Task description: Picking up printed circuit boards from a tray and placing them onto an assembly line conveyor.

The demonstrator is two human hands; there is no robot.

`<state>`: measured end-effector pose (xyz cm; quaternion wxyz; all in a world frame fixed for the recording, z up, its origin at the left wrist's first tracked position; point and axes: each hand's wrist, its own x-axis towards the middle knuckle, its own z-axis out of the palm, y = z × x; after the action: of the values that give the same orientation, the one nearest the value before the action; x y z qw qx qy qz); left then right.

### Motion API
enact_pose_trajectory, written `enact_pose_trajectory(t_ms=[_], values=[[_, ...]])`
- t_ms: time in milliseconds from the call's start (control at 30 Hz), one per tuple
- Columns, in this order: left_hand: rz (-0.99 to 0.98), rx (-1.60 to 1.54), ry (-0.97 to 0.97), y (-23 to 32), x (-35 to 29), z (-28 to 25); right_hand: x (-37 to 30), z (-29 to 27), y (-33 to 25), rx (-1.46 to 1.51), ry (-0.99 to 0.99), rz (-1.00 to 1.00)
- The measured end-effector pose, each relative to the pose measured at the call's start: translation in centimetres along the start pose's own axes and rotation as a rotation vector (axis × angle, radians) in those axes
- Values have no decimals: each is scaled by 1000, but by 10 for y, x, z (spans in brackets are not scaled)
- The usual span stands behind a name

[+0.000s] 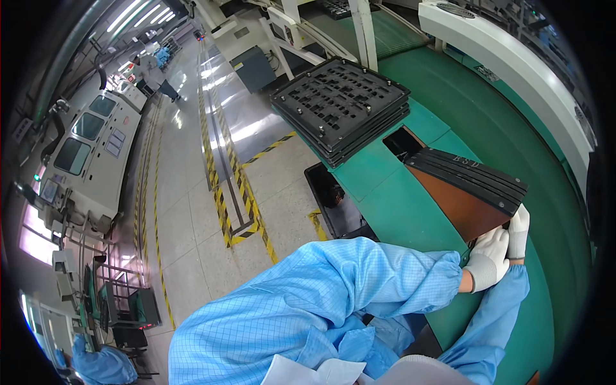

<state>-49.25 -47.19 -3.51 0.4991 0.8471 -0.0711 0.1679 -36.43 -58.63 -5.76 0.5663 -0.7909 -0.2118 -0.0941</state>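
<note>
While left hand (489, 260) and right hand (518, 234) are at the black-brown box (452, 202): fingertips are hidden, grip I cannot tell.
Green table (385, 205): carries the box, apart from the tray stack (340, 106).
Box handling: seems underway; what is done or left, not shown.

Black trays (340, 102) and a brown box (452, 199) on a green surface (398, 212)

The surface stretches away, smooth on top and crossed by thin seams. Over at the far end, the trays lie flat in a pile, the top one full of cut-outs and dotted with metal studs. Nearer in stands the box, black and ribbed above, brown down the side. Just past it there's a dark rectangle (403, 142) with a brown edge; I can't tell how deep it goes.
</note>
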Motion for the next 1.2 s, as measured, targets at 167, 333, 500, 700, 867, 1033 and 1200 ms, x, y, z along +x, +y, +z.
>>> enact_pose_trajectory(t_ms=[167,333,500,700,867,1033,1200], values=[[-14,-15,-27,4,1,-3,1,-7,15,-50,-1,6],[11,-5,-15,2,5,-5,7,-4,11,-24,5,29],[-6,-17,-40,6,3,-5,3,-10,13,-67,-7,20],[-40,3,-64,5,2,-9,4,-5,20,-54,-7,8],[-26,-5,-56,7,2,-6,1,-7,4,-41,-4,18],[5,-1,-21,2,3,-2,4,-6,7,-73,-13,20],[-16,5,-37,-2,4,-2,3,3,-8,-11,-23,41]])
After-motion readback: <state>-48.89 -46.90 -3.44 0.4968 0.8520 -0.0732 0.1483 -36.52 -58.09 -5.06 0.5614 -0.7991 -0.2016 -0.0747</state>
